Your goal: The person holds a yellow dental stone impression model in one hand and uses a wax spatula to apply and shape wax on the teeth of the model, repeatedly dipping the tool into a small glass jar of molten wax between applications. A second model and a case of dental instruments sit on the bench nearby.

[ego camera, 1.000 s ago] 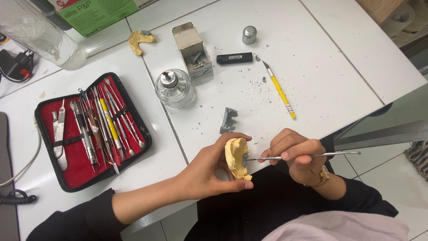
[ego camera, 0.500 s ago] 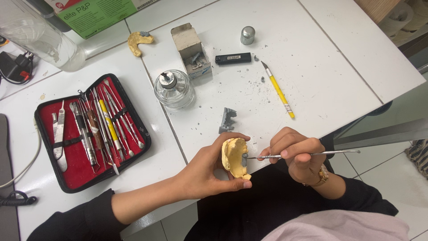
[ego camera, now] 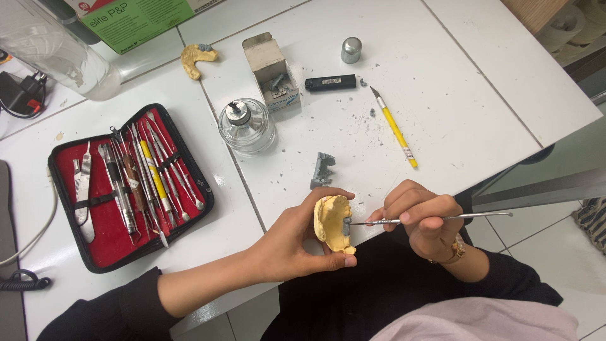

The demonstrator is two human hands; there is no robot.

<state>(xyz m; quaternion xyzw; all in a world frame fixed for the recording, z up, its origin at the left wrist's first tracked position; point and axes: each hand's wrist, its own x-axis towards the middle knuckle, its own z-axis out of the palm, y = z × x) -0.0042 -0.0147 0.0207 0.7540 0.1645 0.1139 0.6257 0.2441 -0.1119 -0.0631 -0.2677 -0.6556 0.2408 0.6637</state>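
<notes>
- Yellow plaster dental cast is sitting in the left hand, thumb below and fingers curled over the top, held just off the near edge of the white table.
- The right hand is pinching a thin metal carving instrument like a pen; its tip is touching a small grey wax patch on the cast's right side.
- Step in hand, as I judge it: shaping or laying grey wax on the cast with the instrument tip.
- The next move is calling for a steady left grip, light pressure and short strokes at the tip, so the wax is not gouged or lifted.
- Lying on the table, well apart from the hands: a grey wax piece nearest the cast, a glass spirit lamp, a black lighter, a yellow-handled knife, a small open carton and a metal cap.
- An open red-lined tool case is lying to the left; a second yellow cast is resting farther back.
- Grey crumbs are scattered over the table.
</notes>
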